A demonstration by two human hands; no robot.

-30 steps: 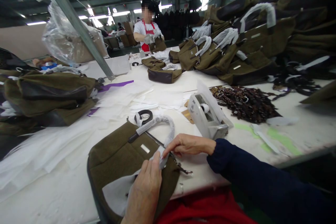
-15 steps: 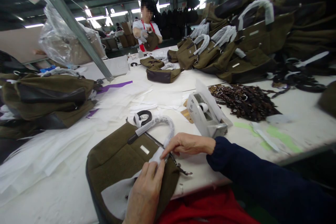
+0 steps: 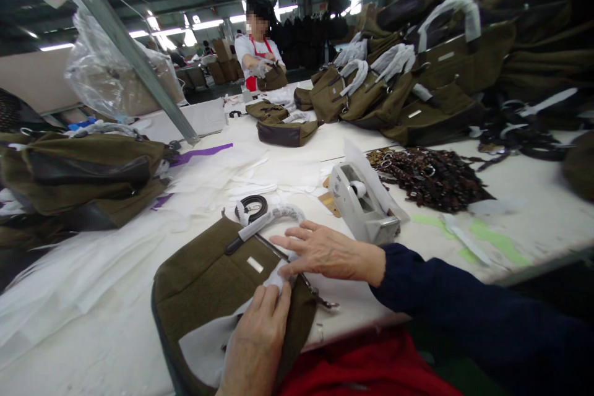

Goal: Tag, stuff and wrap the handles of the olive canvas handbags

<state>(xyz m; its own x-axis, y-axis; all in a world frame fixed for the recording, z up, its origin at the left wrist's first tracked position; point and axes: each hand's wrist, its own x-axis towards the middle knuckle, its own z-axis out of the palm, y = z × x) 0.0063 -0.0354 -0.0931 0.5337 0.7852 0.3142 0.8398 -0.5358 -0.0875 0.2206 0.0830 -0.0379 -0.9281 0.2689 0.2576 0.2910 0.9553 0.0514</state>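
An olive handbag [image 3: 199,266] with dark trim lies on the table in front of me. One end of its plastic-wrapped handle [image 3: 266,223] shows near a small metal plate [image 3: 255,265]. My left hand [image 3: 257,340] rests on the bag, fingers together and pressed on white wrapping paper [image 3: 204,343] by the handle's near end; its thumb is hidden. Over that same end, my right hand [image 3: 331,250] has its fingers spread, with the thumb at the wrap. A metal clasp [image 3: 331,305] sticks out from the bag's right edge.
A grey tape dispenser [image 3: 366,213] stands just beyond my right hand. Behind it lies a heap of dark brown straps [image 3: 431,179]. A coiled strap [image 3: 254,205] sits behind the bag. Olive bags [image 3: 93,167] pile up at both sides. Across the table stands a co-worker [image 3: 260,55].
My right hand has gone from a pointing finger on the wrapped handle end to spread fingers, lifted slightly and turned palm down. My left hand stays in place.
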